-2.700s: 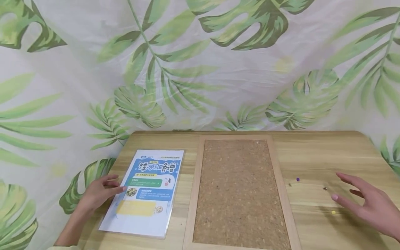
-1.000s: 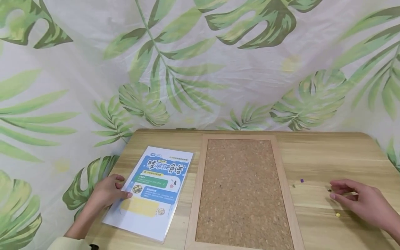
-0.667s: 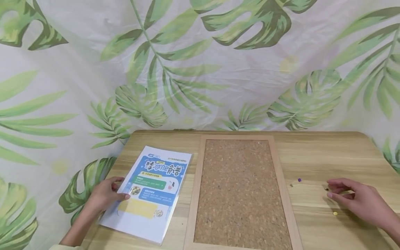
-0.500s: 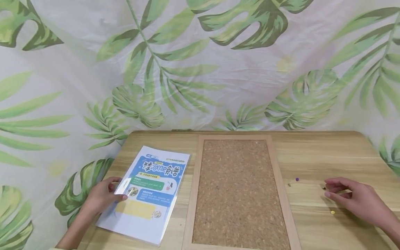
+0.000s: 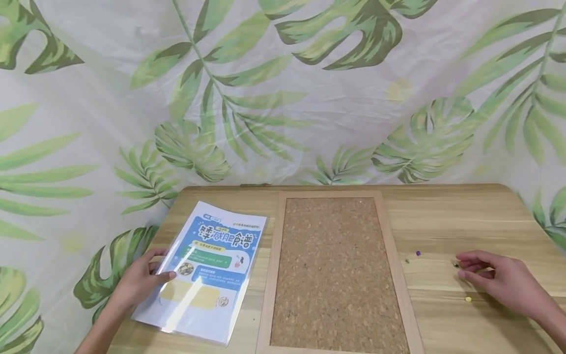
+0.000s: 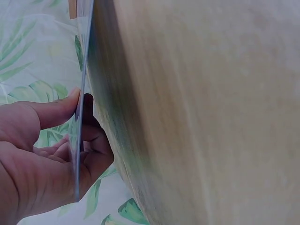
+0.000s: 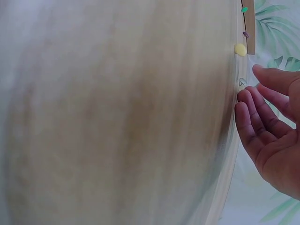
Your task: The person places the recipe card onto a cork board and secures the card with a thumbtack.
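Observation:
My left hand (image 5: 139, 280) pinches the left edge of a laminated printed sheet (image 5: 205, 275), thumb on top and fingers curled beneath. In the left wrist view the sheet (image 6: 83, 70) appears edge-on between thumb and fingers, raised off the table on that side. My right hand (image 5: 504, 278) hovers low over the table on the right, fingers loosely bent. By its fingertips is a metallic thumbtack (image 7: 243, 82), seen in the right wrist view with a gap between thumb and fingers. A yellow thumbtack (image 5: 468, 299), a purple one (image 5: 418, 253) and a green one (image 5: 407, 261) lie nearby.
A wood-framed cork board (image 5: 336, 275) lies between the two hands on the wooden table (image 5: 455, 211). Behind the table hangs a leaf-patterned cloth (image 5: 274, 88).
My left hand has gone from touching the sheet to gripping its edge, and that side has tilted up. My right hand has moved left to the metallic thumbtack, its fingers drawing closer together.

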A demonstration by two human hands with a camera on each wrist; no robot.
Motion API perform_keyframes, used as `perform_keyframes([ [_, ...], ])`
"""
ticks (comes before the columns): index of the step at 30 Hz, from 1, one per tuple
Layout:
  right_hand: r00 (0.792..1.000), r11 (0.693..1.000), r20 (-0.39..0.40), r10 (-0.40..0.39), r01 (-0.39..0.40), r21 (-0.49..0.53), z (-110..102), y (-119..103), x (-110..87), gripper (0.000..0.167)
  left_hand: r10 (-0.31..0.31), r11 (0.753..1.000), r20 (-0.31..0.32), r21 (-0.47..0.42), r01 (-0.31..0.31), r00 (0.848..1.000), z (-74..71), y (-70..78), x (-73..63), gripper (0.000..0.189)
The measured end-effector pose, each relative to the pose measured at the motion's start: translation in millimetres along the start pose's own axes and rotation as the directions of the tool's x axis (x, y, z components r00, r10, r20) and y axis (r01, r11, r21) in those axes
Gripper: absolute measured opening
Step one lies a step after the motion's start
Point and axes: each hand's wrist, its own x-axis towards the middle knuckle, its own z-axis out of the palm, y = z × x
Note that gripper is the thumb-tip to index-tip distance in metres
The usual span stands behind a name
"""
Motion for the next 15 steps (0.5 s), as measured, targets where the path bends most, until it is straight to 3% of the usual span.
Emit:
perform_keyframes([
  [15,0.999,0.997,0.008,-0.039,0.039,-0.061,3.2,0.5,7.5,0.017,-0.048,0.999,-0.021,-0.016,0.048,0.999,2.2,0.9,1.6,0.081],
])
